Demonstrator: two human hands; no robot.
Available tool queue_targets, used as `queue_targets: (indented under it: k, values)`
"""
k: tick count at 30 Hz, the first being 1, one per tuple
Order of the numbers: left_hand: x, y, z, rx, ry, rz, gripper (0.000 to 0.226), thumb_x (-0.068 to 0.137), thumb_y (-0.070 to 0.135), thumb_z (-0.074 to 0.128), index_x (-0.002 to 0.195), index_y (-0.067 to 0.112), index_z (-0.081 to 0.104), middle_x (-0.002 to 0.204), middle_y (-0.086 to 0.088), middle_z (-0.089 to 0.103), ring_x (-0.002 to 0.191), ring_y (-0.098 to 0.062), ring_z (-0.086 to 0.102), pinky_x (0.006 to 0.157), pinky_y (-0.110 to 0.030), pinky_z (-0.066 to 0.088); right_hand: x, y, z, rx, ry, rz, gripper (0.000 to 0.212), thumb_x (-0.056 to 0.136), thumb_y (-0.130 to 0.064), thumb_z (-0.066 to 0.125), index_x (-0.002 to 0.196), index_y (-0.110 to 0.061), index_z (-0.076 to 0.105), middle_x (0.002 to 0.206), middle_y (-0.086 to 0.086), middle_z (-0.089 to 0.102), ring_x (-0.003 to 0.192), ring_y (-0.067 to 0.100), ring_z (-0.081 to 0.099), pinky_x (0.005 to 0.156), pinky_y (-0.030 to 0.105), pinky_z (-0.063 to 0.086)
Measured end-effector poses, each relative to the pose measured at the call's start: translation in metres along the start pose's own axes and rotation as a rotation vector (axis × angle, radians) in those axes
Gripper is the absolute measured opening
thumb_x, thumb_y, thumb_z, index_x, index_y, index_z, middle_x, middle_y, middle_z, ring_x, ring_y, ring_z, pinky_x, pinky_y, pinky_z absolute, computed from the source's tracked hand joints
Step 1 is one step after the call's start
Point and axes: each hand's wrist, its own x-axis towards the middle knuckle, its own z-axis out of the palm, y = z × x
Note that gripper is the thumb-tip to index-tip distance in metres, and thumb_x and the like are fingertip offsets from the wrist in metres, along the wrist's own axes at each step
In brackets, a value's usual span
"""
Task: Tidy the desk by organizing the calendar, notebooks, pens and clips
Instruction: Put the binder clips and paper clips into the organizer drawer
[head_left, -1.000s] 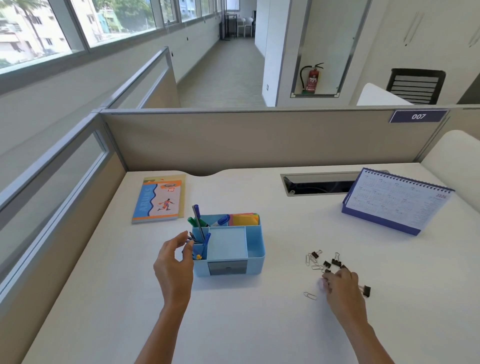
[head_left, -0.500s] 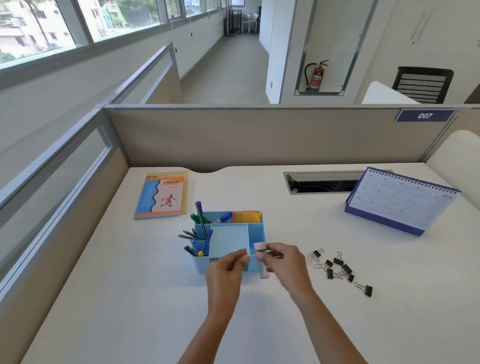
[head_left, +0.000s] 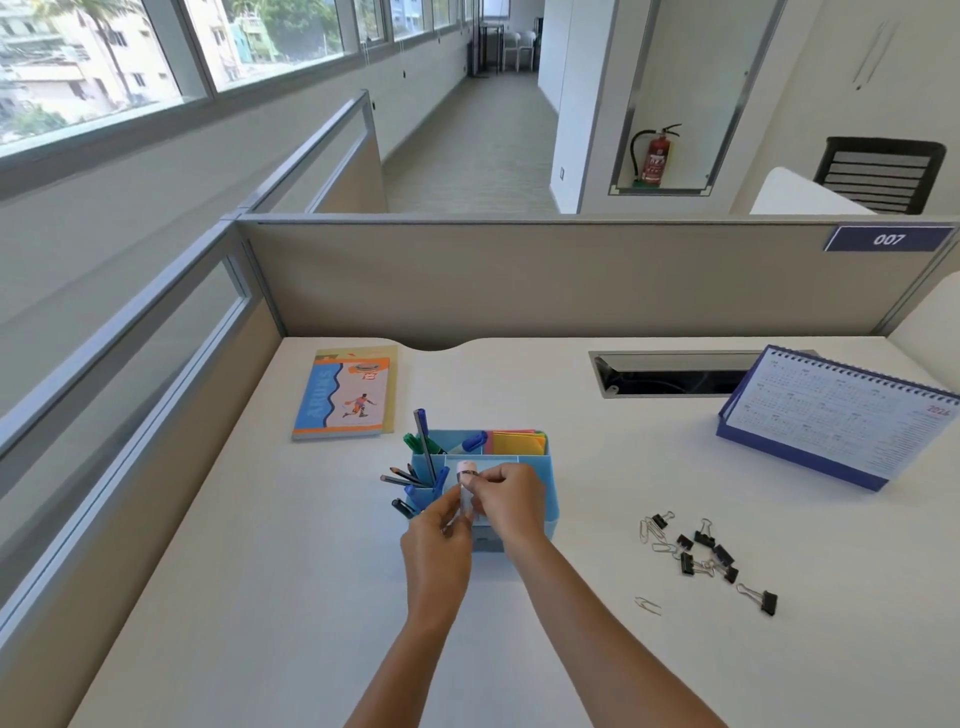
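Note:
My left hand and my right hand both pinch a small pale pen-like item with a pink end, held just above the front of the blue desk organizer. Pens and pencils stand in the organizer's left compartments; coloured sticky notes fill the back right one. Black binder clips and paper clips lie scattered to the right, with one paper clip apart. Notebooks lie stacked at the back left. The desk calendar stands at the back right.
A cable slot is cut into the white desk behind the organizer. Beige partition panels wall the back and left sides. A white chair back shows at the far right.
My right hand left the clips with a small pale item and came to the organizer. My left hand left the pens and joined it, so both now hold the item upright.

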Motion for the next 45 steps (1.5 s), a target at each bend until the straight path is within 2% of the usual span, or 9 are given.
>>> queue_targets:
  k: [4,9,13,17,22,26,34,38,45]
  values:
    - [-0.002,-0.005,0.0,0.103,-0.001,0.043,0.039,0.096,0.006,0.051,0.134,0.014,0.053,0.125,-0.003,0.063,0.1,-0.006,0.054,0.084,-0.016,0.042,0.003,-0.003,0.006,-0.084,0.058,-0.019,0.028,0.081,-0.038,0.071,0.081,-0.01,0.074,0.081,0.001,0.073,0.071,0.014,0.063,0.054,0.019,0.041]
    - [-0.013,-0.013,-0.001,0.122,0.017,0.092,0.041,0.096,-0.001,0.046,0.134,0.013,0.054,0.12,0.0,0.063,0.099,-0.007,0.054,0.081,-0.011,0.04,0.005,0.0,0.016,-0.107,0.121,-0.052,0.033,0.083,-0.041,0.068,0.072,-0.01,0.07,0.074,0.002,0.072,0.069,0.018,0.065,0.063,0.03,0.049]
    - [-0.022,-0.025,-0.006,0.08,0.114,0.119,0.037,0.093,-0.002,0.053,0.122,0.018,0.064,0.112,0.013,0.062,0.105,-0.005,0.059,0.094,-0.017,0.044,0.005,0.0,0.023,-0.146,0.132,-0.087,0.032,0.083,-0.041,0.068,0.076,-0.009,0.068,0.077,0.002,0.071,0.071,0.018,0.064,0.059,0.025,0.04]
    - [-0.024,-0.041,-0.019,0.008,0.273,0.063,0.025,0.089,0.002,0.061,0.109,0.016,0.069,0.105,0.003,0.069,0.096,-0.011,0.064,0.088,-0.023,0.05,0.007,0.0,0.025,-0.183,0.116,-0.102,0.033,0.083,-0.041,0.068,0.077,-0.008,0.068,0.077,0.004,0.07,0.066,0.015,0.057,0.052,0.022,0.032]
    - [0.0,-0.051,-0.032,-0.055,0.217,-0.106,0.041,0.089,0.01,0.065,0.128,0.019,0.056,0.126,-0.007,0.06,0.116,-0.022,0.058,0.1,-0.042,0.048,0.003,0.0,0.014,-0.139,0.128,-0.132,0.034,0.083,-0.041,0.069,0.065,-0.013,0.061,0.062,-0.002,0.061,0.056,0.011,0.051,0.047,0.017,0.031]
    - [0.021,-0.053,-0.032,-0.029,0.139,-0.139,0.048,0.09,0.011,0.063,0.137,0.01,0.05,0.134,-0.01,0.056,0.123,-0.027,0.054,0.101,-0.037,0.042,-0.003,0.021,-0.01,-0.085,0.191,-0.141,0.031,0.081,-0.036,0.071,0.063,-0.012,0.065,0.061,-0.002,0.066,0.059,0.015,0.06,0.056,0.026,0.044]
    - [0.027,-0.058,-0.022,0.047,0.153,-0.086,0.031,0.09,0.012,0.063,0.119,0.004,0.066,0.115,-0.009,0.069,0.098,-0.023,0.062,0.091,-0.032,0.047,-0.023,0.078,-0.06,0.153,0.487,-0.098,0.006,0.08,-0.014,0.074,0.084,-0.015,0.07,0.086,-0.004,0.067,0.076,0.001,0.063,0.066,0.001,0.041]
    - [0.028,-0.051,-0.012,0.058,0.109,-0.063,0.031,0.091,0.014,0.062,0.121,0.004,0.065,0.115,-0.009,0.069,0.095,-0.018,0.059,0.089,-0.028,0.045,-0.009,0.086,-0.064,0.181,0.42,-0.05,0.013,0.083,-0.019,0.071,0.095,-0.013,0.072,0.091,-0.005,0.068,0.08,-0.007,0.062,0.078,0.016,0.047]
    - [0.041,-0.038,0.025,0.083,0.028,-0.04,0.033,0.093,0.015,0.059,0.124,0.005,0.062,0.119,-0.01,0.067,0.096,-0.016,0.058,0.089,-0.022,0.04,0.028,0.085,-0.085,0.251,0.465,0.011,0.022,0.085,-0.021,0.068,0.104,-0.01,0.072,0.093,-0.003,0.069,0.088,0.017,0.067,0.083,0.024,0.05]
